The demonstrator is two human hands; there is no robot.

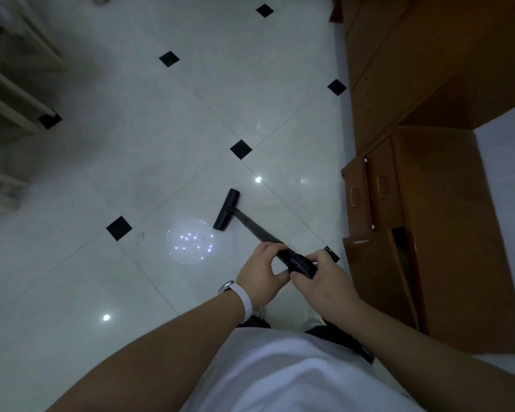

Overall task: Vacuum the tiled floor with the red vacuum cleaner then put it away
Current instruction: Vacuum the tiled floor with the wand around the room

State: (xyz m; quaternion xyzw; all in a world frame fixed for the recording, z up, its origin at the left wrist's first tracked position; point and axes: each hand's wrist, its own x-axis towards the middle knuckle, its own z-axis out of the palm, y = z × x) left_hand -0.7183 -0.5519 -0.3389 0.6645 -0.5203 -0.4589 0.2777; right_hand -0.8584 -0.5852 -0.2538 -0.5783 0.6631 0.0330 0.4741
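A black vacuum wand (254, 228) slopes from my hands down to its black floor head (227, 209), which rests on the white tiled floor (149, 162). My left hand (262, 272) grips the wand's upper end. My right hand (324, 281) holds the ribbed black hose (302, 264) where it joins the wand. The hose runs on below my right forearm (351, 340). The red vacuum body is out of view.
Brown wooden cabinets with drawers (428, 203) line the right side, close to my right hand. Pale furniture legs (18, 114) stand at the left. Small black diamond tiles (241, 149) dot the floor, and ceiling lights glare on it (190, 241).
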